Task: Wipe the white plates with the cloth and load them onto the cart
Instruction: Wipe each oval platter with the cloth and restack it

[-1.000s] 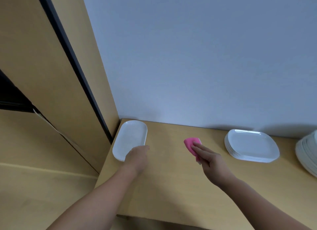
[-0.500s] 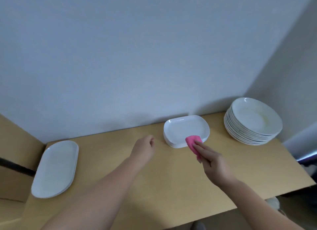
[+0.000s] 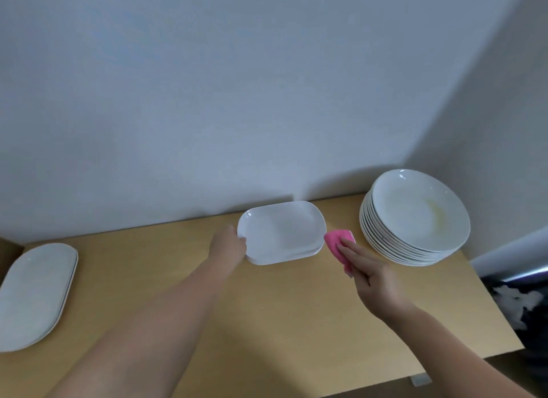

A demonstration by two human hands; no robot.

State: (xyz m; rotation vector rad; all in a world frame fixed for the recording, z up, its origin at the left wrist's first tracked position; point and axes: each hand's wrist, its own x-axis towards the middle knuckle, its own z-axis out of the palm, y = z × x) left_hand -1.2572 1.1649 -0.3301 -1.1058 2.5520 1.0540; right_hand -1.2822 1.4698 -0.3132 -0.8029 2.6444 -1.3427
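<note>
A small stack of white rounded-rectangle plates (image 3: 281,231) sits near the wall at the middle of the wooden table (image 3: 267,317). My left hand (image 3: 229,245) grips the left rim of the top plate. My right hand (image 3: 367,274) holds a pink cloth (image 3: 338,245) just right of that stack, fingers laid flat over it. A tall stack of round white plates (image 3: 415,216) stands at the right, its top plate faintly stained. White oval plates (image 3: 35,294) lie at the far left.
A pale wall runs behind the table and meets a second wall at the right corner. Past the table's right edge there is a dark area with a metal bar (image 3: 525,276). The table's front edge is close to me.
The view has swung right from the oval plates to the middle stack. My left hand has reached forward and taken hold of the rectangular plate's rim. The cloth hand has stayed beside the stack.
</note>
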